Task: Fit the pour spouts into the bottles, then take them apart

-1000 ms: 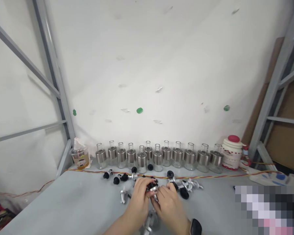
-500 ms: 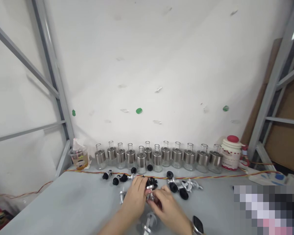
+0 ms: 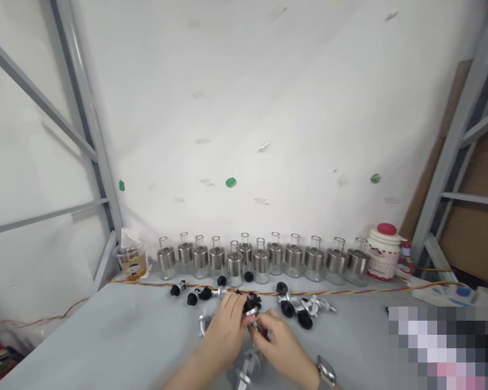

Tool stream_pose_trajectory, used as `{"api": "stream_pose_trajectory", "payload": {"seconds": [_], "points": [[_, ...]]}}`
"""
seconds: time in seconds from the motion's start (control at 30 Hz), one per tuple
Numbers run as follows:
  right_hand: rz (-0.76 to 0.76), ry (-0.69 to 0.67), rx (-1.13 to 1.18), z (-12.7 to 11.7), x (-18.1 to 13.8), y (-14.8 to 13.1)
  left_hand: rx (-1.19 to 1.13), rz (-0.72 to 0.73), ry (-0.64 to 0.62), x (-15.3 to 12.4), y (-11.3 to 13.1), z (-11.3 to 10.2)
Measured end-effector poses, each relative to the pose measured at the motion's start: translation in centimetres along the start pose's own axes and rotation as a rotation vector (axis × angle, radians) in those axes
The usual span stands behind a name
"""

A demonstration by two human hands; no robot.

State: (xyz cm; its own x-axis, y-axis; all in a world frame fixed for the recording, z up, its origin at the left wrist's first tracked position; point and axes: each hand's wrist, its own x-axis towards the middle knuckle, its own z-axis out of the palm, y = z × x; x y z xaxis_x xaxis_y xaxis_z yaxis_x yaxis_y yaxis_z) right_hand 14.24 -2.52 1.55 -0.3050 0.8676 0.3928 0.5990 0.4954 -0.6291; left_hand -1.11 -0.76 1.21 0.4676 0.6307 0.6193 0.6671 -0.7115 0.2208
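Two-handed handling step, in front of bottle row (image 3: 261, 261).
Your left grip (image 3: 226, 327) and right grip (image 3: 278, 344) pinch one silver-black piece (image 3: 250, 304); next move likely wants steadiness.

held piece (image 3: 251, 306): matt plastic-look top (image 3: 250, 301), shiny metal-look collar (image 3: 251, 312) | bottles (image 3: 260, 261): glass, glossy metal sleeves (image 3: 235, 263) | tabletop (image 3: 106, 330): smooth, matt
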Motion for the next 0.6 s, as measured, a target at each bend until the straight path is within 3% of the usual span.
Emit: {"api": "stream_pose_trajectory", "payload": {"seconds": [0.07, 0.2, 0.3, 0.4, 0.6], "points": [[-0.017, 0.023, -0.005, -0.1, 0.1, 0.1, -0.098, -0.1, 0.016, 0.3, 0.6, -0.2], [-0.032, -0.025, 0.032, -0.5, 0.4, 0.5, -0.209, -0.146, 0.044, 0.6, 0.8, -0.3], [-0.068, -0.052, 0.039, -1.3, 0.7, 1.3, -0.304, -0.316, 0.172, 0.8, -0.1, -0.6], [-0.084, -0.022, -0.033, -2.1, 1.0, 2.7, -0.417, -0.489, 0.278, 1.2, -0.9, -1.5], [-0.164, 0.055, -0.175, -1.3, 1.5, 5.1, -0.668, -0.633, 0.307, 1.9, -1.1, -2.5]]}}
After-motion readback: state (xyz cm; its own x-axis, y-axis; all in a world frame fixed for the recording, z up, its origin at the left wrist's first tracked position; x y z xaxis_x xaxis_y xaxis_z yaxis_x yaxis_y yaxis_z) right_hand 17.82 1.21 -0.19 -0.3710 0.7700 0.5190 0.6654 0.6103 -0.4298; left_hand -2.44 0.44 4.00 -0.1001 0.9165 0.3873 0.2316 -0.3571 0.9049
